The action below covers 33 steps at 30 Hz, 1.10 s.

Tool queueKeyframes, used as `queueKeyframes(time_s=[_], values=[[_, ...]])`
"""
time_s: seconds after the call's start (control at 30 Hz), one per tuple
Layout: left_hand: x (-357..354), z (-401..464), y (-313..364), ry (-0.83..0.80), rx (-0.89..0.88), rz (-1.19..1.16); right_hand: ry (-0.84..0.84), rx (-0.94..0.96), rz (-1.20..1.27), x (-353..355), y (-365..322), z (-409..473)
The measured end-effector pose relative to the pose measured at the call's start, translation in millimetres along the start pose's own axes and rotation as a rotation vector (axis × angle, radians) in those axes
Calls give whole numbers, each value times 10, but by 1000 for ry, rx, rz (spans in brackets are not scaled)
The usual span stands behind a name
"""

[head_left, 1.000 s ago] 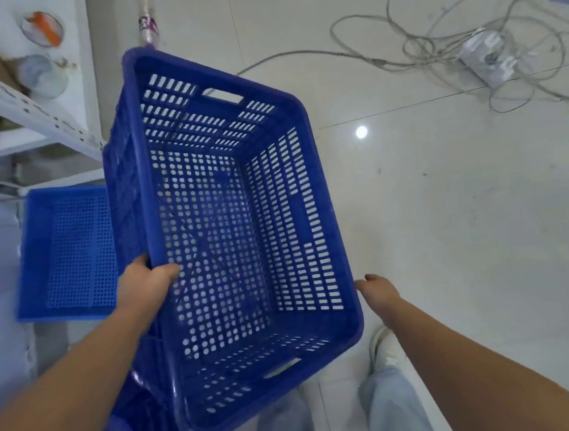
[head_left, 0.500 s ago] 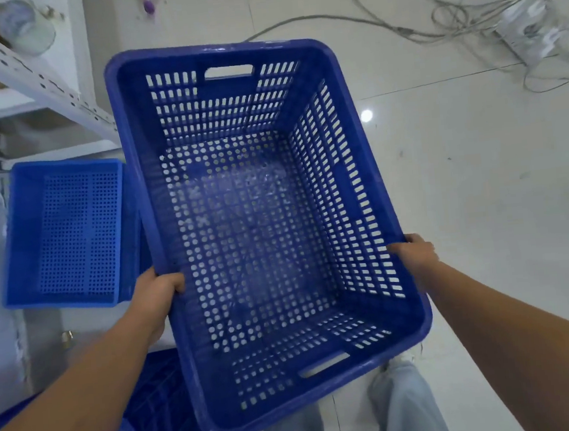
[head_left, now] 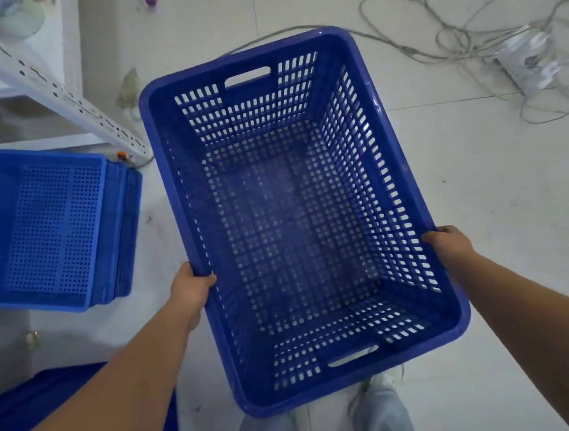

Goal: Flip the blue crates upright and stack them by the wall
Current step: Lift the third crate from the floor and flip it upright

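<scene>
The blue crate [head_left: 296,214] hangs upright between the left hand [head_left: 191,285] and right hand [head_left: 449,244], fingers clamped on both long rims. Keep it level, then lower it squarely onto the crate stack [head_left: 50,229] off to the left.

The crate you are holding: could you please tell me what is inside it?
Nothing: the crate held by the left hand and right hand shows only its bare perforated bottom. The floor directly beneath is mostly covered.
</scene>
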<state>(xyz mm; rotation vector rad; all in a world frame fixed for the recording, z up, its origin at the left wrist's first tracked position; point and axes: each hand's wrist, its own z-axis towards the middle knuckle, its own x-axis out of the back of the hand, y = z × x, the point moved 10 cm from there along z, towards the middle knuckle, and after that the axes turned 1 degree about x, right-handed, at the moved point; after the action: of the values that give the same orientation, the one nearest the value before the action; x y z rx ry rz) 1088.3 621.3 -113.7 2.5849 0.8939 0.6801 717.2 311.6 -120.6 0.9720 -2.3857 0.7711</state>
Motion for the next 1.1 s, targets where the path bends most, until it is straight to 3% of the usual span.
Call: queueKeyframes(time_s=[0.23,0.33,0.43,0.57,0.7,0.87,1.1], values=[[-159,138,-80,96,-3,172,161,140,-218,187,98,-44],[-113,132,97,159,-101,331,195,167,-224,198,139,-64],[-20,156,433,279,-225,448,187,177,-225,202,140,-81],[21,289,632,324,-227,537,126,208,-258,129,173,-181],[7,249,547,370,-183,548,156,171,-370,65,480,-445],[73,136,404,379,-130,562,167,-131,-403,95,848,-591],[59,-106,-217,373,16,311,68,-61,-413,304,641,-344]])
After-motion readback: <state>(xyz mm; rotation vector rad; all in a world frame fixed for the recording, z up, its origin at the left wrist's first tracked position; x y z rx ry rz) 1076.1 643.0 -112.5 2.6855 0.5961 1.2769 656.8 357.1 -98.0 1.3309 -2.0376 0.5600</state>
